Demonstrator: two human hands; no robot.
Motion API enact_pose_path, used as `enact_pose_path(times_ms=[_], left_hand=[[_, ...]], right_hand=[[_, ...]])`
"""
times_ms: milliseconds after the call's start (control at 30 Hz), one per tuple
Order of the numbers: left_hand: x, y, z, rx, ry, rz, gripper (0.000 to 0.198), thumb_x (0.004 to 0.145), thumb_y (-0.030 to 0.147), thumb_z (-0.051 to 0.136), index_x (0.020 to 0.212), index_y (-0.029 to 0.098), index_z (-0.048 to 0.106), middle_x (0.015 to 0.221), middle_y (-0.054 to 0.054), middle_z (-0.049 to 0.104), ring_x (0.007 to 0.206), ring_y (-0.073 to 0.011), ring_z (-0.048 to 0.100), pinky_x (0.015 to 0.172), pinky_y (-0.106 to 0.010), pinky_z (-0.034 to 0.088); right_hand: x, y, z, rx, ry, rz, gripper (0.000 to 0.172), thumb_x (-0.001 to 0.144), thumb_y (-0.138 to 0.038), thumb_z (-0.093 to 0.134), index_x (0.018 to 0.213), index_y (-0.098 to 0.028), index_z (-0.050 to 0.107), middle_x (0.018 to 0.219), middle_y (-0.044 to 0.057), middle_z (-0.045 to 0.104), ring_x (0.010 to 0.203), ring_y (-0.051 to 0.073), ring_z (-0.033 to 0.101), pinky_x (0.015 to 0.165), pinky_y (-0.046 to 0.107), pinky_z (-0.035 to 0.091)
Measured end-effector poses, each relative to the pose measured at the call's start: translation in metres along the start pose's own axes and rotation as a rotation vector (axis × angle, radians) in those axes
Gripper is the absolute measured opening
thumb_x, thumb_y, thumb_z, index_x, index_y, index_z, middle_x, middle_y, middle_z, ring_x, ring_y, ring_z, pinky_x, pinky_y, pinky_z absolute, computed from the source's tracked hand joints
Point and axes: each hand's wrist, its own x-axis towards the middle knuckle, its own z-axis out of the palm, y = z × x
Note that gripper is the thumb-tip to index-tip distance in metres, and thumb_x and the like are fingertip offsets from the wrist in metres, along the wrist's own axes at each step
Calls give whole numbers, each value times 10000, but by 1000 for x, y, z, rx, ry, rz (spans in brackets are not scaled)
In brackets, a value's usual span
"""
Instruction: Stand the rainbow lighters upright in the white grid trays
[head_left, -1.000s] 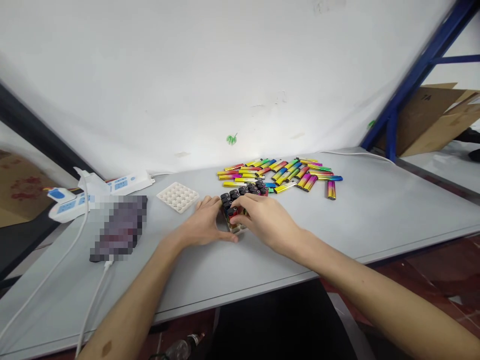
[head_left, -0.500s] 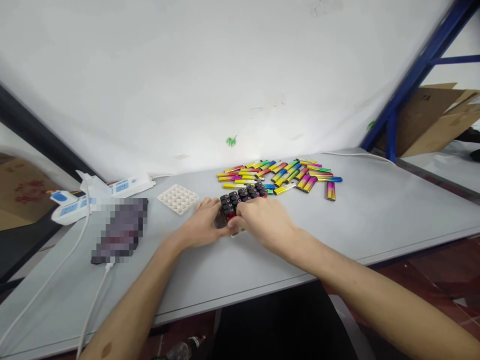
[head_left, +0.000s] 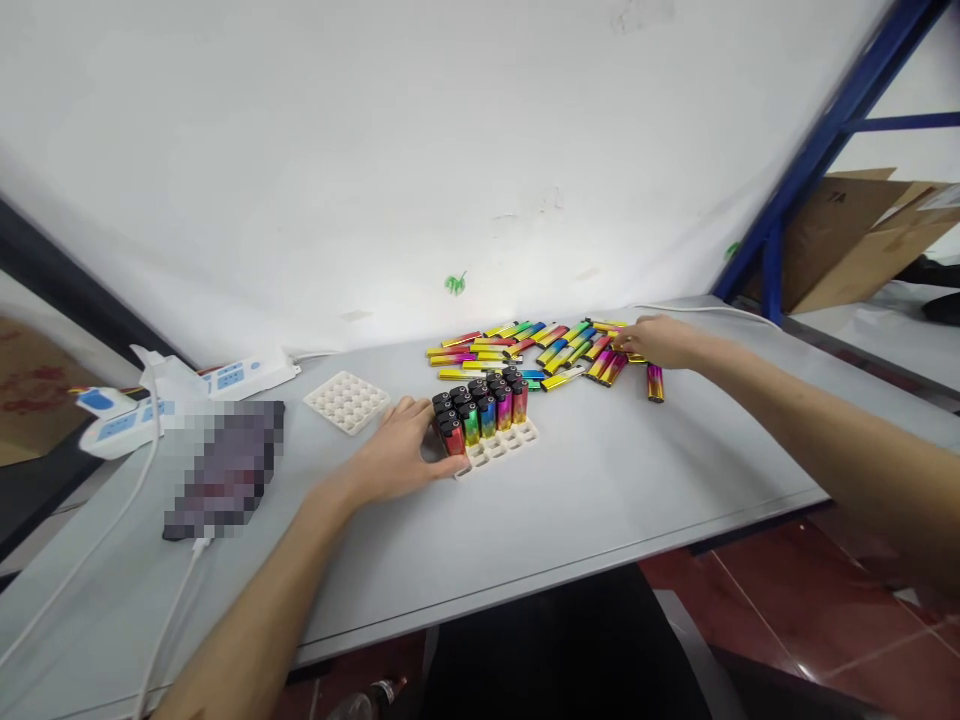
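Observation:
A white grid tray [head_left: 504, 448] sits mid-table with several colourful lighters [head_left: 484, 408] standing upright in its back rows, black caps up. My left hand [head_left: 397, 452] rests against the tray's left side, fingers curled round the nearest lighters. My right hand [head_left: 660, 340] is stretched out over the right end of a loose pile of rainbow lighters [head_left: 540, 345] lying flat near the wall. Its fingers are bent down onto the pile; whether they hold one is hidden. One lighter [head_left: 655, 382] lies apart just below that hand.
A second, empty white grid tray [head_left: 346, 401] lies left of the filled one. A blurred dark phone [head_left: 225, 468] on a white cable and two power strips [head_left: 180, 395] occupy the left. A blue rack post [head_left: 817, 160] and cardboard boxes [head_left: 855, 235] stand at right.
My right hand left the tray and reached right and back to the loose lighter pile. The standing lighters and the tray's empty front cells now show. My left hand stayed at the tray.

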Motion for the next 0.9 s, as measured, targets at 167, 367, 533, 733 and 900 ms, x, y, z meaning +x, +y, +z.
enact_pose_path(times_ms=[167,367,533,733,900], left_hand=[[-1,2,-1,-2,13,8,451,810,617,627,1026,221,606,991,-68,615,981,-299,534,896,-440,437],[-1,2,-2,-1,5,18,490,813,641,612,1067,223,613,990,-71,612,977,-302,536,875,-436,451],[-1,2,-2,1,2,14,486,811,645,613,1068,232,621,1001,-71,612,998,-306,539,861,-430,457],[-1,0,-1,-17,5,19,499,803,660,613,1043,223,620,986,-67,610,961,-296,546,857,-435,468],[-1,1,-2,-22,15,11,510,791,656,632,1057,220,626,990,-70,616,960,-300,554,858,-439,470]], right_hand=[[14,9,5,-1,-136,31,347,897,-296,570,1186,-175,718,1099,178,655,918,289,638,763,364,456],[6,5,5,-34,-28,48,211,872,-283,595,993,-155,711,1095,180,654,922,284,626,722,369,431],[-20,-39,-22,312,384,160,249,828,-389,650,939,-171,607,942,130,682,894,255,632,731,357,444],[-35,-118,-31,1460,284,146,115,848,-241,604,887,-212,500,760,38,660,693,168,664,680,321,539],[-40,-151,-12,1833,19,29,203,807,-162,654,1006,-187,622,831,14,686,660,102,637,653,239,548]])
